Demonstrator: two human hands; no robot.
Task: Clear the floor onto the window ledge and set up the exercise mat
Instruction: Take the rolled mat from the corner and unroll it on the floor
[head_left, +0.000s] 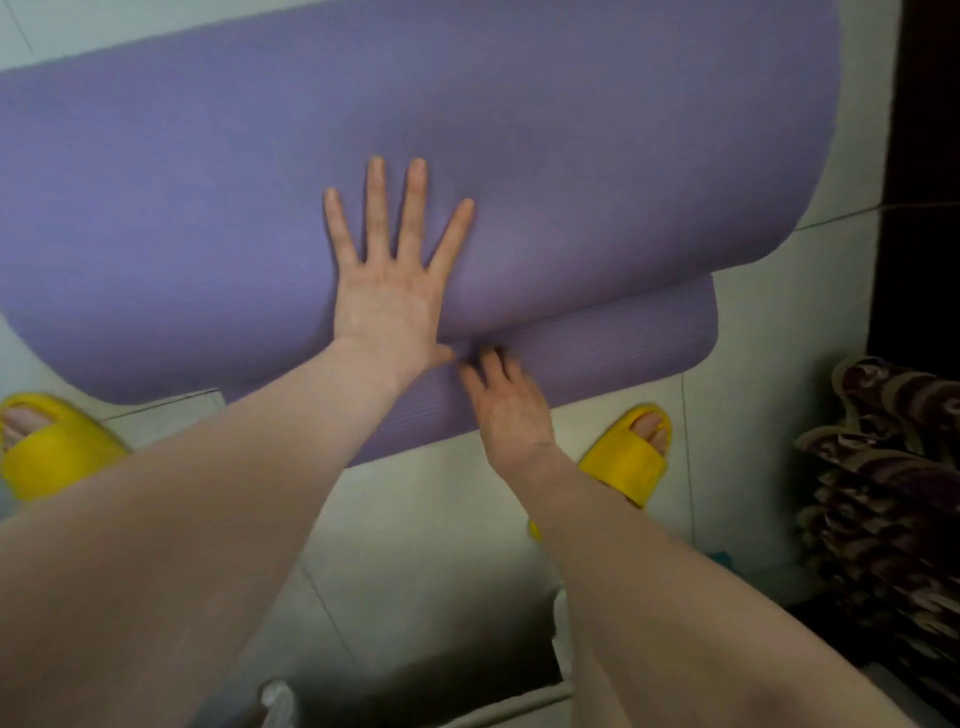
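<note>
A purple exercise mat (208, 208) lies spread over the tiled floor, filling the upper half of the view. Its near end (597, 353) is still curled into a short roll at the lower right. My left hand (389, 291) presses flat on the mat with its fingers spread wide. My right hand (504, 400) rests on the curled end just below it, fingers bent against the fold where roll and flat sheet meet. Neither hand grips anything.
My feet in yellow slippers stand on the pale tiles, one at the left (47, 447) and one at the right (631, 452). A dark patterned fabric (883, 493) hangs at the right edge. A dark vertical frame (919, 156) runs up the far right.
</note>
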